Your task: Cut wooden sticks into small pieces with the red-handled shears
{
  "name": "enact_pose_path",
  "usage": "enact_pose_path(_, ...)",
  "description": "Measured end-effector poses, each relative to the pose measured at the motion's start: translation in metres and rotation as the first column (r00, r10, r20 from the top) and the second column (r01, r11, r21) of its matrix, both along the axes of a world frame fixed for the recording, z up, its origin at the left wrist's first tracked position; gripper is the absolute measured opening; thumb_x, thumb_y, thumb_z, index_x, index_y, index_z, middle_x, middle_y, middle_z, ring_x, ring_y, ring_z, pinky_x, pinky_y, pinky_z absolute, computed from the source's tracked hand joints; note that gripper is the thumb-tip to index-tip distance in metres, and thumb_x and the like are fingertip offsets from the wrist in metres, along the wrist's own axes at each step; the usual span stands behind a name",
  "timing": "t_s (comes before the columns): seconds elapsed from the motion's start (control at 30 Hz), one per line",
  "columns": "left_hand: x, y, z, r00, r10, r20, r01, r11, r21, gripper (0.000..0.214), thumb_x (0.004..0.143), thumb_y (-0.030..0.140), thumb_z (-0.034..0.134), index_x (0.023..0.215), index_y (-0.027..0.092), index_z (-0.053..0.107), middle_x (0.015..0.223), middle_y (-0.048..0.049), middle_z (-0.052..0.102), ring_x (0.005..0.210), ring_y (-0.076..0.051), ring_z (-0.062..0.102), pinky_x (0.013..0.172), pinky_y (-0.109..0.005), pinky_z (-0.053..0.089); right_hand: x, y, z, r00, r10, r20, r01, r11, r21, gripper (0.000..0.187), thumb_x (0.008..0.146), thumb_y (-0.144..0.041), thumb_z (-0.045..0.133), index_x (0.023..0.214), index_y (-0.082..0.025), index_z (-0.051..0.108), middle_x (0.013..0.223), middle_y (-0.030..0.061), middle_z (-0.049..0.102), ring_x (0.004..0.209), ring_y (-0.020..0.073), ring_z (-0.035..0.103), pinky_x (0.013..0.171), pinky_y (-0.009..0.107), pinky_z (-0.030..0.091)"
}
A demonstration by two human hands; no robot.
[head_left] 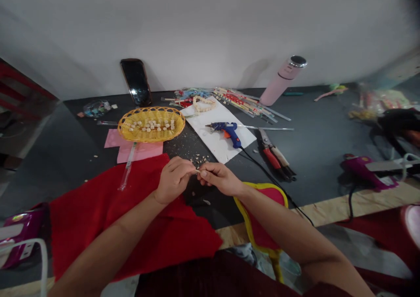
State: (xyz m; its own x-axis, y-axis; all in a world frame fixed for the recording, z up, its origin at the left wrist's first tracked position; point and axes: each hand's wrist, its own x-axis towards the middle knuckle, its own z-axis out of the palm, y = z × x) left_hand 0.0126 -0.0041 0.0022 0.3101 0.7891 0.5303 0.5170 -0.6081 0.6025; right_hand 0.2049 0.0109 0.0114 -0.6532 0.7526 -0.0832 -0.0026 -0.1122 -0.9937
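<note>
Fingers (206,174) pinch pale piece (197,171), long axis crosswise.

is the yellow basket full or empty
Neither: the basket is part-filled. Some pale pieces lie in it, with yellow weave showing bare around them.

Left grip (175,179) and right grip (223,179) pinch a pale piece (197,171).

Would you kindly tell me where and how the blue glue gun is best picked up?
The blue glue gun is probably best taken by its handle, coming from the near right: the handle slants toward that side, while the nozzle points left, away from that approach.
</note>
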Motion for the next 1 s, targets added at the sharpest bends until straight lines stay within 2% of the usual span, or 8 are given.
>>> enact_pose_path(0.23, 0.0016, 0.0019, 0.0008, 1.0, 0.007, -0.005, -0.006, 0.997, 0.075, 0.008, 0.084, 0.015, 0.054, 0.083, 0.018, 0.062, 0.082, -0.0052, 0.067, 0.079, -0.016, 0.059, 0.075, -0.031, 0.048, -0.0024, 0.0, -0.0011, 1.0, 0.016, -0.014, -0.016, 1.0, -0.005, 0.04, 0.087, -0.054, 0.047, 0.08, -0.015, 0.056, 0.067, -0.0003, 0.054, 0.058, 0.0083, 0.046, 0.054, 0.02, 0.037)
enact_pose_path(0.33, 0.003, 0.002, 0.0029, 0.998, 0.033, -0.049, -0.029, 0.997, 0.077, 0.006, 0.084, 0.018, 0.054, 0.083, 0.018, 0.06, 0.079, -0.0048, 0.067, 0.076, -0.016, 0.059, 0.072, -0.031, 0.047, -0.0019, 0.0001, 0.003, 0.999, -0.002, 0.039, -0.002, 0.995, 0.1, 0.039, 0.09, -0.051, 0.043, 0.076, -0.016, 0.054, 0.067, -0.0005, 0.052, 0.059, 0.0088, 0.045, 0.055, 0.021, 0.036)
enact_pose_path(0.47, 0.0041, 0.0013, 0.0032, 0.994, 0.035, -0.104, -0.03, 0.998, 0.05, 0.007, 0.084, 0.02, 0.054, 0.085, 0.018, 0.06, 0.078, -0.0043, 0.067, 0.074, -0.017, 0.058, 0.071, -0.031, 0.046, -0.0006, 0.0002, 0.0064, 0.989, -0.073, 0.13, 0.031, 0.952, 0.304, 0.037, 0.092, -0.045, 0.042, 0.071, -0.016, 0.053, 0.066, -0.0012, 0.049, 0.061, 0.0095, 0.044, 0.057, 0.022, 0.035)
enact_pose_path(0.57, 0.0043, 0.001, 0.0009, 0.99, 0.025, -0.141, -0.021, 0.999, 0.032, 0.008, 0.084, 0.021, 0.054, 0.087, 0.018, 0.061, 0.079, -0.0043, 0.067, 0.076, -0.017, 0.058, 0.072, -0.031, 0.045, 0.0009, 0.0004, 0.0048, 0.984, -0.087, 0.155, 0.026, 0.934, 0.357, 0.034, 0.093, -0.041, 0.041, 0.072, -0.016, 0.052, 0.066, -0.0017, 0.049, 0.061, 0.0095, 0.045, 0.058, 0.021, 0.035)
enact_pose_path(0.7, 0.005, 0.0005, -0.0007, 0.987, 0.022, -0.157, -0.024, 1.0, -0.008, 0.009, 0.085, 0.021, 0.052, 0.087, 0.018, 0.061, 0.079, -0.0043, 0.067, 0.076, -0.017, 0.058, 0.072, -0.031, 0.045, 0.0026, 0.0004, 0.0011, 0.989, -0.055, 0.141, 0.002, 0.936, 0.352, 0.035, 0.095, -0.042, 0.036, 0.078, -0.016, 0.053, 0.07, -0.0007, 0.051, 0.066, 0.0099, 0.048, 0.063, 0.022, 0.037)
enact_pose_path(0.83, 0.0054, -0.0006, 0.0008, 0.99, 0.021, -0.137, -0.028, 0.998, -0.05, 0.01, 0.086, 0.021, 0.05, 0.086, 0.018, 0.06, 0.078, -0.0043, 0.066, 0.076, -0.016, 0.059, 0.072, -0.03, 0.046, 0.0031, 0.0003, -0.0007, 0.991, -0.008, 0.136, -0.031, 0.958, 0.284, 0.037, 0.096, -0.045, 0.032, 0.086, -0.017, 0.053, 0.074, 0.0002, 0.052, 0.068, 0.0103, 0.048, 0.064, 0.022, 0.039)
enact_pose_path(1.0, 0.0056, -0.0021, 0.0026, 0.993, 0.018, -0.118, -0.029, 0.995, -0.1, 0.008, 0.085, 0.02, 0.051, 0.084, 0.018, 0.059, 0.077, -0.0035, 0.066, 0.075, -0.016, 0.061, 0.07, -0.027, 0.047, 0.003, 0.0013, -0.0008, 0.99, 0.009, 0.143, -0.047, 0.964, 0.262, 0.037, 0.096, -0.045, 0.031, 0.087, -0.017, 0.053, 0.075, 0.0004, 0.052, 0.068, 0.0104, 0.048, 0.063, 0.022, 0.039)
